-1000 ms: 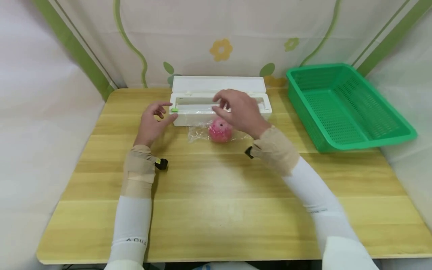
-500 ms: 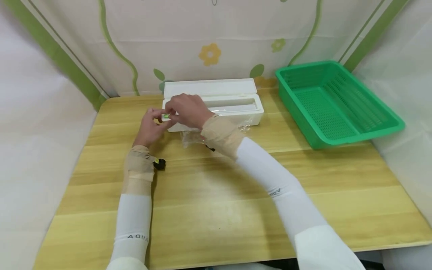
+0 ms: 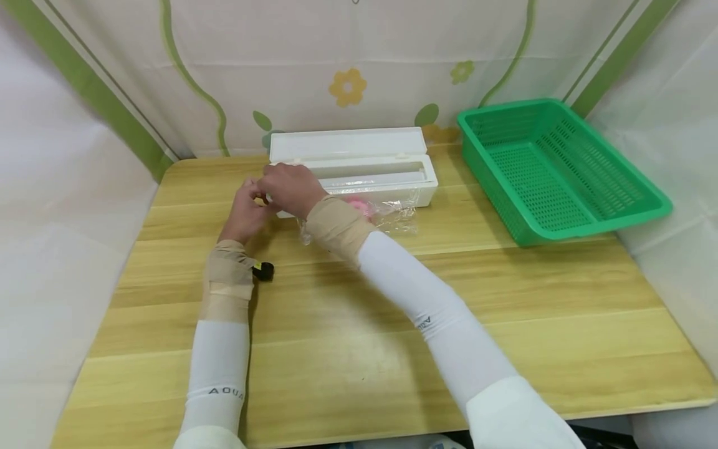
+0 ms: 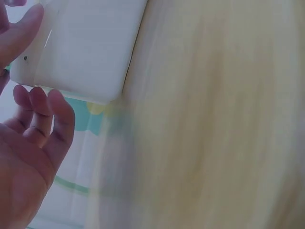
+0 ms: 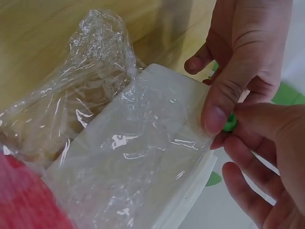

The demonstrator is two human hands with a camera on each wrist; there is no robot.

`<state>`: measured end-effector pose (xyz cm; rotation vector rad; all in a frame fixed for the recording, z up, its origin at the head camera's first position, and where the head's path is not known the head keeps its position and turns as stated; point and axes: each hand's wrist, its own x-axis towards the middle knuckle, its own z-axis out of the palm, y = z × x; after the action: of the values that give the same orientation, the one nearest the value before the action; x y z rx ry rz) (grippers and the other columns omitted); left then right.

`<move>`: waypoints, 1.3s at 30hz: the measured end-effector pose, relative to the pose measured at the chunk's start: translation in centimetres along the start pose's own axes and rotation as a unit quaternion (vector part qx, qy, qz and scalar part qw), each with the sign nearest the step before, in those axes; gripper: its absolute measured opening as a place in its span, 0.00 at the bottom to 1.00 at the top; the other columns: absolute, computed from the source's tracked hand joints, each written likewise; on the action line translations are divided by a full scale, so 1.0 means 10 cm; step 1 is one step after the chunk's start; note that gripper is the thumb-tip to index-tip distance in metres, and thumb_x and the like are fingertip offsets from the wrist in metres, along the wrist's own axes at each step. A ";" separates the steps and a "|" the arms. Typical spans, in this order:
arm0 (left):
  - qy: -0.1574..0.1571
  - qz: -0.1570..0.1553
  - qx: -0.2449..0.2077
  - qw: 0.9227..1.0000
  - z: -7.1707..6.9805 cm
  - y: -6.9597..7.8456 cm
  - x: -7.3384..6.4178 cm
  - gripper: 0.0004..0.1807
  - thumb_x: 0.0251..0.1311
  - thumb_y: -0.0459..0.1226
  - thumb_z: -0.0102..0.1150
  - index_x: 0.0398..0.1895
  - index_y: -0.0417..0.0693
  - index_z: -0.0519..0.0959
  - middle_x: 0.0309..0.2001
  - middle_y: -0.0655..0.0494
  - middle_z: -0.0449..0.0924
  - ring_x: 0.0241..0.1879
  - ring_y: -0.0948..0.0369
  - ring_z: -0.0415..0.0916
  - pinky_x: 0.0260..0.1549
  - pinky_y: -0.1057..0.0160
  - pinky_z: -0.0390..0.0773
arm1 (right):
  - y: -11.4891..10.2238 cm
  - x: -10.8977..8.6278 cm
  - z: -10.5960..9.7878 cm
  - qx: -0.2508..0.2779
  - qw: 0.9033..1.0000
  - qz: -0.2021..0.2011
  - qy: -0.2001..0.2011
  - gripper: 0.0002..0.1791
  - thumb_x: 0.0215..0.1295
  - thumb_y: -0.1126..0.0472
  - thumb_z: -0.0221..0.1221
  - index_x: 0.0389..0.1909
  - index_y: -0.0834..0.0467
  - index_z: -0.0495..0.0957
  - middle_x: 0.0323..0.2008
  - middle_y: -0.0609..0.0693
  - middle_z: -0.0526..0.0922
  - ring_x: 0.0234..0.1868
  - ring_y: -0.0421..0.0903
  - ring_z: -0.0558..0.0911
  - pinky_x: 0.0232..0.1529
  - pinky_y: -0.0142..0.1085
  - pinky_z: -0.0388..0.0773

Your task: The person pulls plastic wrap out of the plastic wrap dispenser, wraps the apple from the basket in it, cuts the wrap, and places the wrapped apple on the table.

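Observation:
A white cling film dispenser [image 3: 425, 194] stands at the back of the table, its lid [image 3: 348, 144] raised. Clear film [image 3: 401, 218] drapes over its front, across a pink, round, fruit-like thing [image 3: 361, 207], which my right arm partly hides. At the dispenser's left end my left hand [image 3: 245, 212] grips the corner, thumb on the front face and curled fingers [image 4: 64, 114] at the far edge. My right hand [image 3: 293, 189] reaches across to that same end. In the right wrist view it pinches the green slide cutter [image 5: 230, 126] between thumb and finger, right beside my left thumb.
A green plastic basket [image 3: 606, 232] with perforated walls stands at the back right of the wooden table [image 3: 348, 362]. Behind the dispenser hangs a white curtain [image 3: 280, 81] with printed flowers. Light cloth [image 3: 50, 206] also walls in the left side.
My right hand has swung left from above the dispenser's middle to its left end, taking hold of the slide cutter. The left hand has closed in on the corner. The view has shifted slightly.

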<state>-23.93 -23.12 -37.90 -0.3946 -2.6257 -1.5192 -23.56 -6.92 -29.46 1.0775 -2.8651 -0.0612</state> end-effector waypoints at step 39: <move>0.032 0.020 0.062 0.997 -0.03 0.08 0.02 0.07 0.63 0.29 0.68 0.41 0.31 0.85 0.40 0.46 0.68 0.44 0.49 0.69 0.46 0.56 0.68 | -0.04 -0.07 0.00 -0.044 0.999 -0.010 0.013 0.14 0.78 0.61 0.61 0.59 0.47 0.82 0.51 0.52 0.86 0.50 0.50 0.87 0.52 0.39 0.87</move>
<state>-23.89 -22.91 -37.04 -0.3795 -2.6281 -1.3250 -22.79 -6.76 -29.56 1.0809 -2.7998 -0.1720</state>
